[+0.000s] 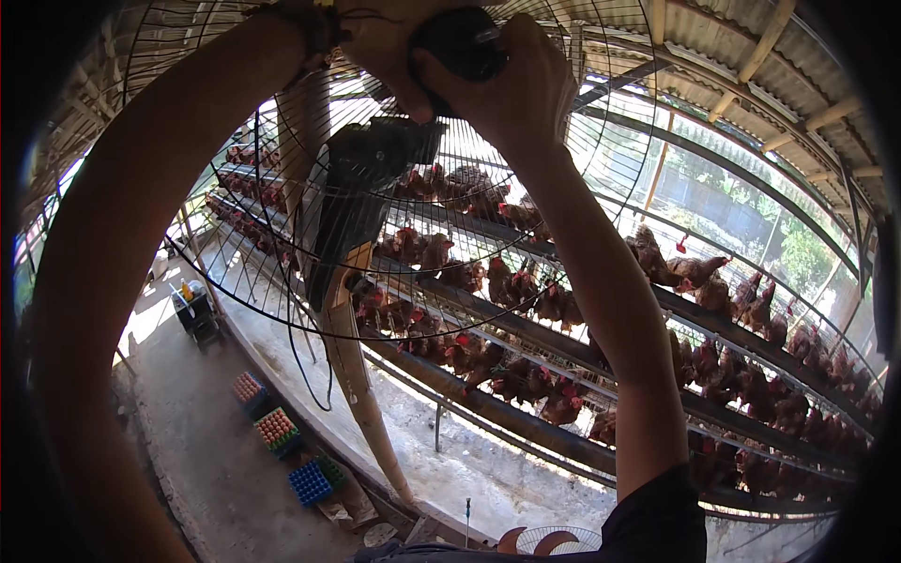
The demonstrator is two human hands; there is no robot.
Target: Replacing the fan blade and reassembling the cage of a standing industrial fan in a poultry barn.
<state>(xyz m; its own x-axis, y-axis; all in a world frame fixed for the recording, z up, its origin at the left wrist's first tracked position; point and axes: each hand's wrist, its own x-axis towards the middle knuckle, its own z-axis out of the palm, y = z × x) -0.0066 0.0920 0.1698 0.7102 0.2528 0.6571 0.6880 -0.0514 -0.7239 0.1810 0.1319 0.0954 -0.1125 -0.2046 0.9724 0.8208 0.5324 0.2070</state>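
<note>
Both my arms reach up to a wall-type fan, whose round wire guard [282,314] spreads around my hands. At its middle is a rounded black fan motor cover [458,45]. My right hand [527,80] wraps round the right side of this cover, thumb across its front. From the left, my left hand [383,58] grips close against the same cover, its fingers partly hidden at the top edge. Below my hands, the fan's black mounting bracket [361,159] sits against a wooden post [361,408]. A dark cord [314,389] hangs in a loop beside the post.
Tiered cages with brown hens [526,286] run along the right and behind the fan. Egg trays [277,430], some filled, and stacked blue trays [310,482] stand on the concrete floor. A black cart [195,314] is farther back. Another wire guard [558,538] lies low in front.
</note>
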